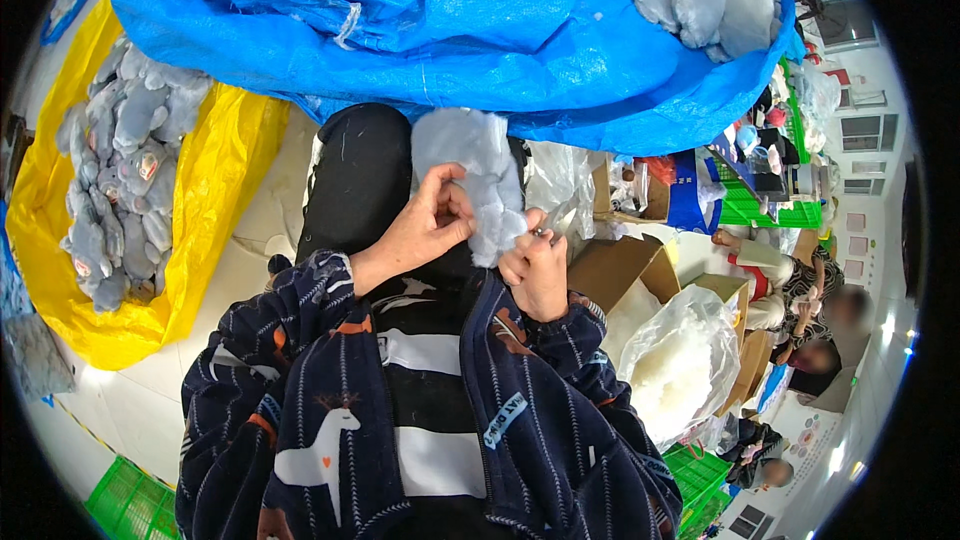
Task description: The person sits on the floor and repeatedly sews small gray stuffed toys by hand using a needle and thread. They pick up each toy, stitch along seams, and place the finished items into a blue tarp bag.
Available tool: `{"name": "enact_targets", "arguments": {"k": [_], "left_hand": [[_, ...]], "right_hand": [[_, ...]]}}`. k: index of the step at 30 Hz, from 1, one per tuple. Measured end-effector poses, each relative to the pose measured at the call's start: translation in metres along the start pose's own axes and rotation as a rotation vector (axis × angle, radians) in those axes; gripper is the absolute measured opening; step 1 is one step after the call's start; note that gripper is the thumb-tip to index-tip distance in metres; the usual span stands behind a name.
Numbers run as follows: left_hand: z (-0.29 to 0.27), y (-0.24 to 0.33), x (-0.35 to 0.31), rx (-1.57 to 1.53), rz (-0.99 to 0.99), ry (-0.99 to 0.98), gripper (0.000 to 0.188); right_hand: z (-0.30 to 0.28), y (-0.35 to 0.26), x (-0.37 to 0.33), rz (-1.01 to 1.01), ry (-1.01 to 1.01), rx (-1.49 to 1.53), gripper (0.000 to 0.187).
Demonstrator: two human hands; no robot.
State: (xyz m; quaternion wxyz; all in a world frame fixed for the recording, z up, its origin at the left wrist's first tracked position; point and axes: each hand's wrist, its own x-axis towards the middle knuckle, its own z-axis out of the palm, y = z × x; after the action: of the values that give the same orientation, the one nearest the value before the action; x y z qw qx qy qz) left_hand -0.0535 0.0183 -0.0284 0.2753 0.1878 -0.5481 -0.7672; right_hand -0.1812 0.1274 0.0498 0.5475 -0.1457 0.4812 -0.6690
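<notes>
A grey plush toy skin (468, 145) with short fur lies over my lap, its lower part between my two hands. My left hand (428, 225) pinches its left edge between thumb and curled fingers. At its lower right side, my right hand (538, 265) is closed, with the fingertips near the fur. A small dark metal tool shows between those fingers; its kind is too small to make out. Black trousers (355, 175) are beneath the plush.
At the left stands a yellow sack (225, 175) filled with grey plush pieces (140, 120). A blue sack (430, 30) spreads ahead, with more plush at its right. A bag of white stuffing (690, 360) and cardboard boxes (625, 270) stand at the right. Other people (800, 310) sit beyond.
</notes>
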Motion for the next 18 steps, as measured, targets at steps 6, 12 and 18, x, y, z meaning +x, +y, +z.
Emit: {"name": "enact_targets", "arguments": {"k": [6, 12, 18], "left_hand": [[-0.004, 0.046, -0.007, 0.82, 0.656, 0.012, 0.063], [-0.006, 0.068, 0.001, 0.787, 0.629, 0.146, 0.049], [-0.009, 0.101, -0.017, 0.494, 0.222, 0.016, 0.043]], "right_hand": [[-0.004, -0.017, 0.013, 0.091, -0.046, 0.137, 0.01], [0.03, -0.033, 0.015, 0.14, -0.181, 0.167, 0.012], [0.029, -0.046, 0.009, -0.385, -0.104, -0.378, 0.011]]}}
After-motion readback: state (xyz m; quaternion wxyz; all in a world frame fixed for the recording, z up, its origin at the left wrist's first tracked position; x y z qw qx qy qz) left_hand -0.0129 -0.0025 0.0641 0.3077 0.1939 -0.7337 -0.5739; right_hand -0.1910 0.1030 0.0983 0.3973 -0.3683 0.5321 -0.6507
